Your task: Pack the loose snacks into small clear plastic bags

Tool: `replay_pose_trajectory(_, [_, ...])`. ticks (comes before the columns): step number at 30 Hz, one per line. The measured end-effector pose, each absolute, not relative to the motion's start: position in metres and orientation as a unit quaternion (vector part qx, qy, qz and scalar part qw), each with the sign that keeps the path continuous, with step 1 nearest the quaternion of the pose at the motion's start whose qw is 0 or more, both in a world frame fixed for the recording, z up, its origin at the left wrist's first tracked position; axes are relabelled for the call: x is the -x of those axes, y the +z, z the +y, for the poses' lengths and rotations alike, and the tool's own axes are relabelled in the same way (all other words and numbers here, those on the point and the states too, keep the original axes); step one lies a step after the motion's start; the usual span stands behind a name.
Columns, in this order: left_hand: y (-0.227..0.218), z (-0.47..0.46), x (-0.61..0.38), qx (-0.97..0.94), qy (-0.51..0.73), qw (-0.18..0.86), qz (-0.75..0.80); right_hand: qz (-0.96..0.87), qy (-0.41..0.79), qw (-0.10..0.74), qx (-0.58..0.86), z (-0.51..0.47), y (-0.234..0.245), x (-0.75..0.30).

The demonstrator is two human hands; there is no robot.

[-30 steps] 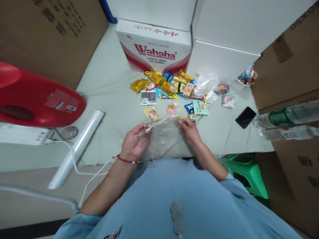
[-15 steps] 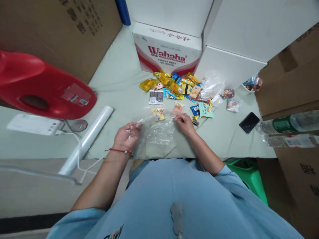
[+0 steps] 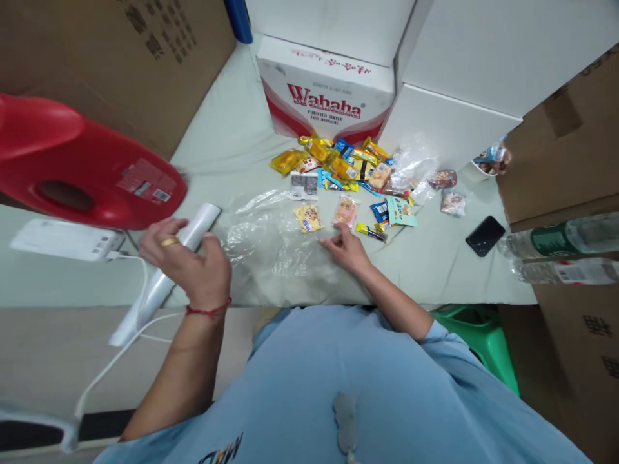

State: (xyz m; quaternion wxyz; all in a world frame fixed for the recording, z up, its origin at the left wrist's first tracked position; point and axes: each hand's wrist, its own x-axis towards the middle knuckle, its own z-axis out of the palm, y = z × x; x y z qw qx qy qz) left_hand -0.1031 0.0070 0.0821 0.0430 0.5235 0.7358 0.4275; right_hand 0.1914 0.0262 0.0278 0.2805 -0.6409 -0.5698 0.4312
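A crinkled sheet or bag of clear plastic (image 3: 264, 241) lies spread on the table before me. My left hand (image 3: 191, 258) is raised over a roll of clear film (image 3: 181, 258), fingers apart and nothing in them. At the plastic's right edge rests my right hand (image 3: 345, 248), thumb and fingers spread. Its fingertips are close to a pink snack packet (image 3: 345, 211); whether they touch it I cannot tell. Left of that packet is a yellow snack packet (image 3: 308, 218). To the right lie a thin yellow-and-dark snack stick (image 3: 371, 232) and a mint-green packet (image 3: 401, 212).
A heap of wrapped snacks (image 3: 338, 164) sits against the Wahaba carton (image 3: 329, 96). On the left are a red jug (image 3: 97, 167), a white power bank (image 3: 65, 240) and its cable (image 3: 145, 283). A black phone (image 3: 485, 236) and plastic bottles (image 3: 570, 235) are on the right.
My left hand has let go of the clear plastic and moved left to above the film roll. The plastic now lies flatter, stretching further left. My right hand's fingers have spread.
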Motion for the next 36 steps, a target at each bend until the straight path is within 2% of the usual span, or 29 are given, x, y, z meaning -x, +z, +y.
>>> replay_pose_trajectory(2, [0.081, -0.003, 0.093, -0.654, 0.337, 0.011, 0.677, -0.545, 0.492, 0.292, 0.613, 0.029, 0.021, -0.186])
replay_pose_trajectory(4, [0.071, -0.011, 0.08, -0.722, 0.234, 0.065, 0.647, -0.504, 0.542, 0.321, 0.591, 0.03, 0.019, -0.196])
replay_pose_trajectory(7, [0.044, -0.025, 0.062, -0.73, 0.131, 0.151, 0.654, -0.447, 0.566, 0.355, 0.595, 0.013, 0.027, -0.236])
replay_pose_trajectory(9, [0.027, -0.037, 0.054, -0.746, 0.111, 0.182, 0.631, -0.428, 0.578, 0.335, 0.609, -0.01, 0.035, -0.271])
replay_pose_trajectory(13, [0.013, -0.058, 0.048, -0.776, 0.143, 0.196, 0.582, -0.425, 0.605, 0.229, 0.633, -0.052, 0.054, -0.333])
replay_pose_trajectory(15, [0.015, -0.061, 0.045, -0.764, 0.17, 0.182, 0.595, -0.446, 0.554, 0.216, 0.669, -0.051, 0.061, -0.352])
replay_pose_trajectory(18, [0.021, -0.057, 0.04, -0.737, 0.203, 0.143, 0.628, -0.53, 0.376, 0.224, 0.726, -0.011, 0.065, -0.357])
replay_pose_trajectory(21, [0.025, -0.051, 0.033, -0.743, 0.204, 0.117, 0.627, -0.626, 0.223, 0.139, 0.734, 0.054, 0.064, -0.328])
replay_pose_trajectory(24, [0.022, -0.051, 0.028, -0.752, 0.163, 0.125, 0.626, -0.642, 0.174, 0.038, 0.746, 0.11, 0.058, -0.281])
replay_pose_trajectory(26, [0.017, -0.054, 0.025, -0.752, 0.137, 0.133, 0.631, -0.634, 0.18, 0.014, 0.752, 0.134, 0.051, -0.253])
replay_pose_trajectory(29, [0.01, -0.061, 0.025, -0.752, 0.126, 0.132, 0.634, -0.623, 0.208, 0.037, 0.753, 0.15, 0.04, -0.232])
replay_pose_trajectory(34, [0.006, -0.062, 0.026, -0.75, 0.138, 0.129, 0.634, -0.557, 0.322, 0.136, 0.754, 0.144, 0.032, -0.24])
replay_pose_trajectory(36, [0.006, -0.061, 0.026, -0.751, 0.142, 0.126, 0.632, -0.554, 0.333, 0.161, 0.746, 0.137, 0.039, -0.254])
